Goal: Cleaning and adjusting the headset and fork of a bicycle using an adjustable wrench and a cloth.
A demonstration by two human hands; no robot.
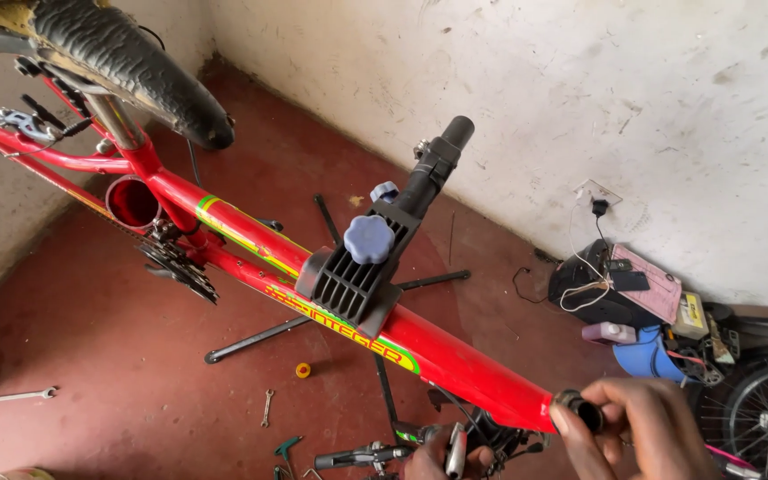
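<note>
Right hand [642,431], half cut off, fingers pinched on a dark ring [580,411] at the red frame [437,351] end; left hand [455,460], mostly hidden, grips a tool [457,449]. Pink paper [649,283] lies beyond.

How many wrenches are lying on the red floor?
2: a long silver metal wrench at the left near a tin, and a small silver wrench under the red bicycle frame. More may be hidden.

The one camera sits on the person's head and looks down from close above at the red bike frame [331,293], which runs from top left to bottom right, with the red floor [117,356] far below and the white wall [580,107] across the top right.
</note>
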